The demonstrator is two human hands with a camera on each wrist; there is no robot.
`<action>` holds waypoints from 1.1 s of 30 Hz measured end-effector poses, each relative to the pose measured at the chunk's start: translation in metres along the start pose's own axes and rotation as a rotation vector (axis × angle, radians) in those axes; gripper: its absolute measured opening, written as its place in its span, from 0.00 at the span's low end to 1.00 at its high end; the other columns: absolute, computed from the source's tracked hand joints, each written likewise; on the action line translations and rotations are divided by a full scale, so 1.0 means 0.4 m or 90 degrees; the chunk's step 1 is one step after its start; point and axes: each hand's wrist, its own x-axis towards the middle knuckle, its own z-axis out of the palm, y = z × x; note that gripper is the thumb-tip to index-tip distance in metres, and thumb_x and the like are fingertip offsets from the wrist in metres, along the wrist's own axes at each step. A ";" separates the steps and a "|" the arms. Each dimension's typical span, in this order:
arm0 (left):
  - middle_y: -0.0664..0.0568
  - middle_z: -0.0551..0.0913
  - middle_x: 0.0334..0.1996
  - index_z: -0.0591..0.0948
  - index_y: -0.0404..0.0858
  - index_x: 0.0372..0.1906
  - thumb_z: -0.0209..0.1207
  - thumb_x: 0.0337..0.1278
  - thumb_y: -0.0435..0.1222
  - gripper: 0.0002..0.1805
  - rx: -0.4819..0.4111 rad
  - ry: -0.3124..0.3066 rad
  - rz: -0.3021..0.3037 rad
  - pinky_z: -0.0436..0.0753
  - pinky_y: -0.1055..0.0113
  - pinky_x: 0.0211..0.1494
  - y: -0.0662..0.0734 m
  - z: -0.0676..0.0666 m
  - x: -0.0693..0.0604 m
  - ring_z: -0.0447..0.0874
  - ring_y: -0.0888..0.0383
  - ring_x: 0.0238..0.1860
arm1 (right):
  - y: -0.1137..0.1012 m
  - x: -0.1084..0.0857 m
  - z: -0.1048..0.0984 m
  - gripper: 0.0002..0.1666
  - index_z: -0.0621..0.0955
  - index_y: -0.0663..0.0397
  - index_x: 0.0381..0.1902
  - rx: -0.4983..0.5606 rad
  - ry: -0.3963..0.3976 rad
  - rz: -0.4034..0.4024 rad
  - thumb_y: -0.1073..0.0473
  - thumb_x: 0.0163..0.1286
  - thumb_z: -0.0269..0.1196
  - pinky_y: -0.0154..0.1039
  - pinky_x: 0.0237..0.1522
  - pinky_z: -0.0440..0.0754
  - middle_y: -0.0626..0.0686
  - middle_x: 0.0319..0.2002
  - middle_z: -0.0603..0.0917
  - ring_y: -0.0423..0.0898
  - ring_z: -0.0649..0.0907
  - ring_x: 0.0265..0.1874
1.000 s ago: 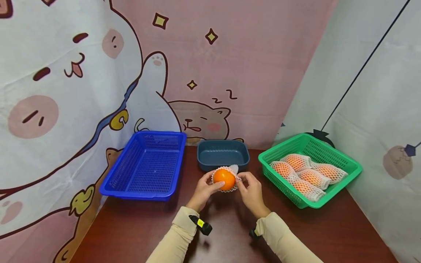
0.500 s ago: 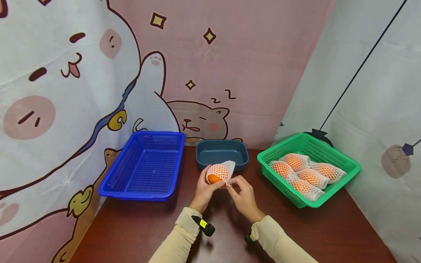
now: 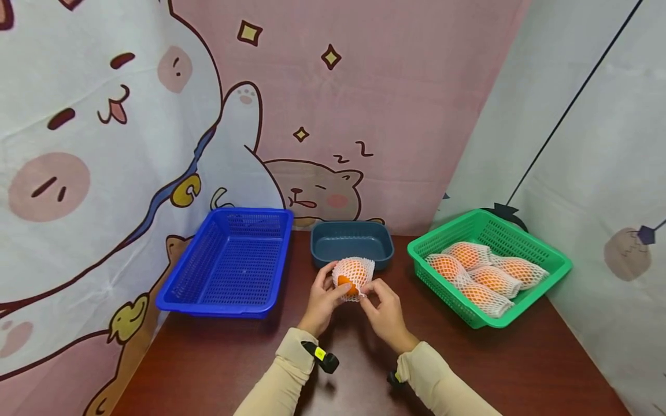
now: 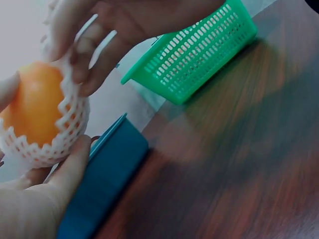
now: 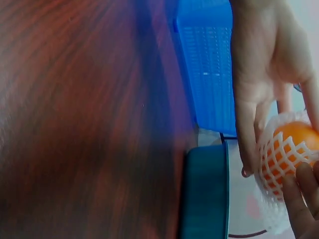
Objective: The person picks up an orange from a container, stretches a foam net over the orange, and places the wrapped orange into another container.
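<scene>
In the head view my left hand (image 3: 318, 301) holds an orange (image 3: 344, 283) wrapped in a white foam net sleeve (image 3: 356, 267). Thumb and fingers curl round the fruit from the left. My right hand (image 3: 386, 312) pinches the sleeve's edge at the fruit's lower right. A patch of bare peel shows through the sleeve's opening, facing me. The left wrist view shows the orange (image 4: 37, 102) bare at the front, with the net (image 4: 74, 117) round its side and underside. From the right wrist, the net sleeve (image 5: 273, 164) covers most of the visible orange (image 5: 298, 135).
A teal tub (image 3: 352, 249) stands just behind the hands. To the left is a blue mesh basket (image 3: 272, 271) with nothing seen in it. At the right a green basket (image 3: 557, 263) holds several net-wrapped oranges (image 3: 491, 281). All stand on a dark wooden table (image 3: 359, 370).
The net has been drawn over most of the orange, which was largely bare a second ago. The right hand has shifted slightly down and left, still pinching the net's edge.
</scene>
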 end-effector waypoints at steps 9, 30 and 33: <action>0.41 0.73 0.59 0.65 0.40 0.68 0.51 0.52 0.18 0.35 -0.014 0.053 0.016 0.83 0.63 0.40 -0.007 0.015 -0.007 0.80 0.52 0.48 | 0.006 -0.019 0.019 0.14 0.79 0.50 0.33 0.008 -0.067 -0.027 0.73 0.55 0.66 0.32 0.38 0.76 0.45 0.34 0.79 0.42 0.79 0.35; 0.47 0.74 0.57 0.63 0.39 0.69 0.46 0.68 0.28 0.26 -0.078 -0.229 -0.121 0.82 0.57 0.47 0.008 -0.030 -0.026 0.81 0.54 0.48 | 0.029 0.085 -0.150 0.59 0.55 0.37 0.77 -0.009 -0.381 0.027 0.45 0.52 0.75 0.67 0.62 0.60 0.46 0.77 0.49 0.52 0.53 0.73; 0.47 0.73 0.59 0.61 0.37 0.69 0.44 0.68 0.28 0.26 -0.081 -0.270 -0.119 0.81 0.56 0.50 0.002 -0.027 -0.030 0.80 0.53 0.50 | 0.042 0.070 -0.146 0.60 0.55 0.37 0.77 0.017 -0.416 0.044 0.48 0.52 0.76 0.61 0.63 0.64 0.47 0.76 0.52 0.51 0.59 0.71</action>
